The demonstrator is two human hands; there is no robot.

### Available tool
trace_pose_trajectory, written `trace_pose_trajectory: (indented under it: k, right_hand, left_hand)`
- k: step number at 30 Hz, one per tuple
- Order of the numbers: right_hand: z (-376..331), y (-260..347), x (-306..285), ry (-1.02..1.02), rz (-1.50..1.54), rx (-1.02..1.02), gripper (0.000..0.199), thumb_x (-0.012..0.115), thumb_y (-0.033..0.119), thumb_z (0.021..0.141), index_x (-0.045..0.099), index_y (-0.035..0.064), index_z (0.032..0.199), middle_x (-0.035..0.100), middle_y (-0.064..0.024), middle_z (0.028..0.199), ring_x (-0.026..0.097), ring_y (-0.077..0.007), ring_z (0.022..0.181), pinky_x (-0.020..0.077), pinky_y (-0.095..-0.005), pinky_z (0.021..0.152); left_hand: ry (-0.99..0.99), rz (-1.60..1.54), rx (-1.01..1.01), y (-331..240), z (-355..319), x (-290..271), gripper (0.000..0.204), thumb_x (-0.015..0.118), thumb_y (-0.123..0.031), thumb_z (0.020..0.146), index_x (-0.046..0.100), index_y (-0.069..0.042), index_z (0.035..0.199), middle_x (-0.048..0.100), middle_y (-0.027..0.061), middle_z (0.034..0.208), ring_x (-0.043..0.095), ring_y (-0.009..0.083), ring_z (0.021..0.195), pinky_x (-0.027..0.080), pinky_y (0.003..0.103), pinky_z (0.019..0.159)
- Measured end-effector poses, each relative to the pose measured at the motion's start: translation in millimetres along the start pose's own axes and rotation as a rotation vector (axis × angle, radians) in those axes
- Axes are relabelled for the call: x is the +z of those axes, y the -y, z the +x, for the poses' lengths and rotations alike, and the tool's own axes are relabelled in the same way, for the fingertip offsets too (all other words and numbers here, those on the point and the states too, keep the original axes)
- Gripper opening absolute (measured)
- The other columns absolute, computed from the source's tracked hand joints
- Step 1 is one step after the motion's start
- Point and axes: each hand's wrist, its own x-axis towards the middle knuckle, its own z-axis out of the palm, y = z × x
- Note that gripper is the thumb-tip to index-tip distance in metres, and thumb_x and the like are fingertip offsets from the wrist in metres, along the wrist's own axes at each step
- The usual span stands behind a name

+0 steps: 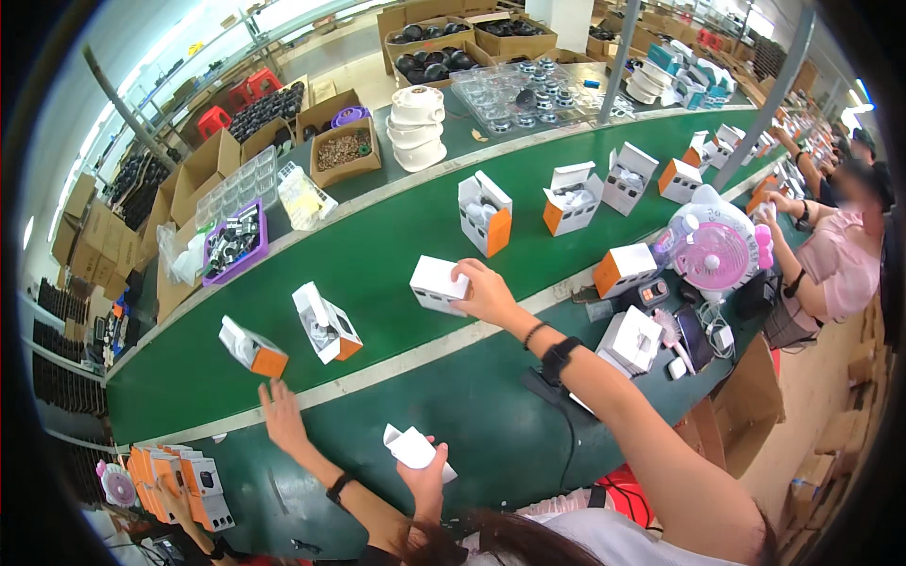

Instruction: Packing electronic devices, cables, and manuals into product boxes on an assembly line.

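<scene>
With my right hand I grip the right end of a white box with dark markings, on the green belt. A bracelet and a black watch are on that arm. Low in the middle, my left hand is closed around a white carton with a raised flap, above the table's near side; my hair and body hide part of that forearm. To its left, a co-worker's hand with a black wristband reaches toward an open white and orange box. Another open box stands between.
Open boxes line the belt to the right. A pink fan, a box and cables stand on my right. Beyond the belt are a purple tray, a carton of small parts and stacked white housings. Flat cartons lie far left.
</scene>
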Motion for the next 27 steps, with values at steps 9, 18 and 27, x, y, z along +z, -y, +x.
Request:
trace_pose_trajectory:
  k: [9,18,27]
  right_hand:
    - [111,-98,-61,-0.58,-0.414,-0.057,0.052,0.079,0.023,0.065,0.054,0.0079,0.108,0.052,-0.0119,0.11,0.054,-0.0311,0.093,0.0435,-0.0417,0.083]
    - [184,-199,-160,-0.25,-0.263,0.361,0.032,0.071,0.016,0.071,0.065,0.005,0.101,0.066,-0.0127,0.09,0.06,-0.0346,0.091,0.0467,-0.0418,0.083]
    - [48,38,-130,-0.129,-0.332,0.099,0.01,0.059,0.009,0.082,0.059,0.0021,0.09,0.056,-0.0167,0.066,0.057,-0.0278,0.06,0.0427,-0.0355,0.056]
  left_hand:
    - [0.074,-0.019,-0.228,25,10,72,0.029,0.077,0.002,0.07,0.061,-0.002,0.094,0.063,0.0023,0.085,0.058,0.0103,0.07,0.047,0.026,0.064]
    - [0.09,0.098,-0.273,22,37,106,0.036,0.079,-0.001,0.068,0.06,-0.002,0.099,0.066,0.0052,0.089,0.062,0.0135,0.074,0.051,0.029,0.065]
    - [0.306,0.161,-0.127,-14,15,0,0.026,0.072,0.001,0.073,0.061,-0.001,0.097,0.066,0.0062,0.089,0.063,0.013,0.074,0.052,0.028,0.067]
